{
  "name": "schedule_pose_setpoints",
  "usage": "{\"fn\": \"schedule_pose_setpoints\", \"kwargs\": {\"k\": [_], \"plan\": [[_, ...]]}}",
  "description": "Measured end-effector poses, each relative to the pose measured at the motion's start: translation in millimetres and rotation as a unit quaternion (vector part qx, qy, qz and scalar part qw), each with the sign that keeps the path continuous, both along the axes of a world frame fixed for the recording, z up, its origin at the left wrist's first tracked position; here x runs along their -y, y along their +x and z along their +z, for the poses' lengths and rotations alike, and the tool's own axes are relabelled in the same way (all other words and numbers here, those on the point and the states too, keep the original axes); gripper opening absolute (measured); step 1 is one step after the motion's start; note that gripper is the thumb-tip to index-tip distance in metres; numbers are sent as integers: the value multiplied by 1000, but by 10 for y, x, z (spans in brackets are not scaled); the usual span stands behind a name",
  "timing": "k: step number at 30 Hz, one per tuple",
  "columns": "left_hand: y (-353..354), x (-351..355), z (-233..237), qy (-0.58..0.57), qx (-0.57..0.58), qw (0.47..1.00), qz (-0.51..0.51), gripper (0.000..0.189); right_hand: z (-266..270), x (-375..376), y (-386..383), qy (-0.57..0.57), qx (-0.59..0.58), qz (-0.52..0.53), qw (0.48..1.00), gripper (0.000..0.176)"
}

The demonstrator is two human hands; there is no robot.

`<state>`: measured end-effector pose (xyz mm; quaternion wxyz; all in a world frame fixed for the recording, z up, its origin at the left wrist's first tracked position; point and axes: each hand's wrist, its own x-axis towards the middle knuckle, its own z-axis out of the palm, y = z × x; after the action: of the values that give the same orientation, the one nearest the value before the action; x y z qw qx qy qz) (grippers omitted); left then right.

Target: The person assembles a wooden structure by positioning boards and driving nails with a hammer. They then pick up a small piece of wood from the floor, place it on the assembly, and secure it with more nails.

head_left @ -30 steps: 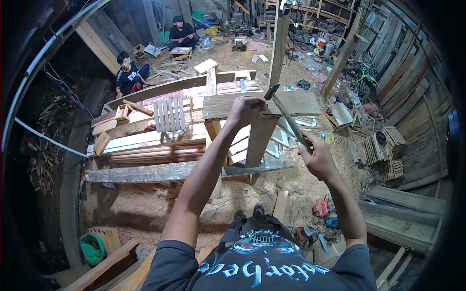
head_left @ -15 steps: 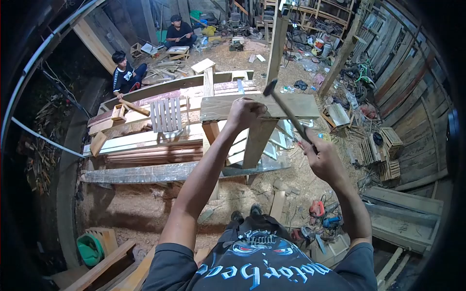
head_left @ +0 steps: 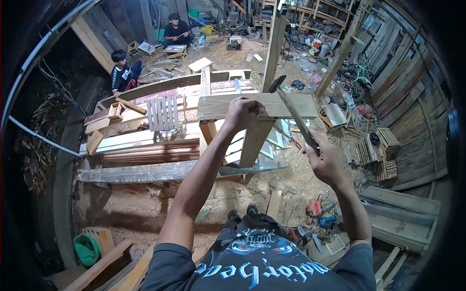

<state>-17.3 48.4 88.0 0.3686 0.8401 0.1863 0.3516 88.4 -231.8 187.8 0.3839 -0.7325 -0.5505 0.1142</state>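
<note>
My right hand [head_left: 324, 157] is wrapped round the handle of a hammer [head_left: 295, 115]. The hammer's dark head is raised above the right part of a flat wooden board [head_left: 291, 103]. My left hand [head_left: 243, 114] rests at the middle of that board, its fingers curled together in a pinch by the near edge. Whatever lies between those fingers is too small or hidden to name. Upright wooden pieces [head_left: 256, 143] support the board from below.
A low bench with planks [head_left: 145, 172] and a slatted wooden panel [head_left: 163, 114] lies to the left. Two people [head_left: 125, 72] sit beyond it. Behind the board rises a wooden post [head_left: 275, 48]. Red and blue power tools [head_left: 314, 208] lie on the floor at right.
The hammer's head has risen a little and shifted right, away from my left hand. My left hand keeps its place on the board. The whole view has shifted slightly.
</note>
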Motion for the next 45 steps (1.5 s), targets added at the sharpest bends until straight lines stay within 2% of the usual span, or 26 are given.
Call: {"fn": "schedule_pose_setpoints", "kwargs": {"k": [4, 5, 8, 9, 11, 13, 14, 16, 17, 18, 20, 21, 23, 26, 28, 30, 31, 32, 34, 35, 36, 38, 39, 40, 43, 45], "plan": [[-7, -18, -18, 37, 17, 999, -15, 16, -12, -35, -67, -35, -50, -5, 998, 47], [-4, -16, -33, 38, 17, 999, -16, 16, -137, -19, 25, -17, -6, 13, 1000, 49], [-21, -7, 29, 33, -8, 999, -21, 17, -126, -12, 15, -16, -29, -8, 999, 47], [-35, -11, 39, 71, -38, 997, -21, 21, -144, -19, 9, -17, -30, -9, 999, 47], [-59, -27, 1, 105, -73, 992, -21, 26, -236, -47, -6, 34, -69, -55, 996, 37], [-34, -85, -66, 106, -132, 985, -30, 49, -464, -134, 40, 1, -116, -82, 990, 30], [-27, -80, -93, 105, -132, 985, -31, 49, -618, -187, 77, -27, -156, -108, 981, 27], [-22, -30, -123, 236, -171, 956, 18, 71, -1064, -367, -27, 38, -197, -160, 966, 35], [-50, 5, 10, 218, -250, 943, -13, 82, -1504, -546, 31, 113, -221, -156, 956, 36], [-59, 4, 47, 219, -250, 943, -11, 82, -1800, -696, 58, 185, -245, -151, 940, 39], [-90, 16, 65, 292, -281, 914, -22, 87, -1958, -933, 34, 172, -230, -194, 938, 16], [-101, 10, 103, 293, -287, 912, -25, 89, -1889, -1035, -33, 233, -251, -175, 923, 16], [-84, -39, 11, 314, -288, 905, -23, 88, -1942, -1160, -83, 304, -260, -150, 904, 32], [-102, -10, 42, 319, -286, 903, -21, 83, -2116, -1322, -34, 333, -303, -104, 887, 30], [-89, -31, 9, 308, -277, 910, -22, 77, -2121, -1288, -16, 322, -321, -127, 881, 22], [-34, -76, -56, 320, -264, 910, -5, 70, -2223, -1195, 158, 250, -247, -140, 926, 17], [-22, -55, -55, 324, -276, 905, 8, 69, -1983, -1133, 124, 246, -300, -136, 912, 11], [-25, -20, -75, 324, -290, 900, 20, 69, -1467, -974, 15, 153, -166, -176, 958, 14], [-62, 28, -4, 325, -290, 900, 14, 68, -1046, -936, 43, 170, -121, -157, 965, 20], [-88, 78, 53, 316, -289, 903, 20, 68, -1005, -966, 125, 240, -59, -144, 958, 29], [-104, 121, 84, 308, -288, 906, 24, 68, -926, -971, 228, 214, -53, -154, 963, 30], [-100, 123, 82, 313, -298, 901, 27, 66, -762, -995, 334, 193, -68, -137, 969, 28], [-91, 123, 82, 319, -306, 896, 30, 65, -815, -1053, 421, 268, 3, -87, 959, 26], [-79, 127, 77, 320, -306, 896, 29, 65, -840, -1093, 464, 269, 4, -89, 959, 26], [-85, 97, 46, 296, -308, 904, 26, 65, -835, -1153, 505, 154, -40, -57, 986, 30], [-93, 92, 3, 317, -288, 903, 21, 62, -947, -1193, 579, 159, 3, -17, 987, 30]]}}
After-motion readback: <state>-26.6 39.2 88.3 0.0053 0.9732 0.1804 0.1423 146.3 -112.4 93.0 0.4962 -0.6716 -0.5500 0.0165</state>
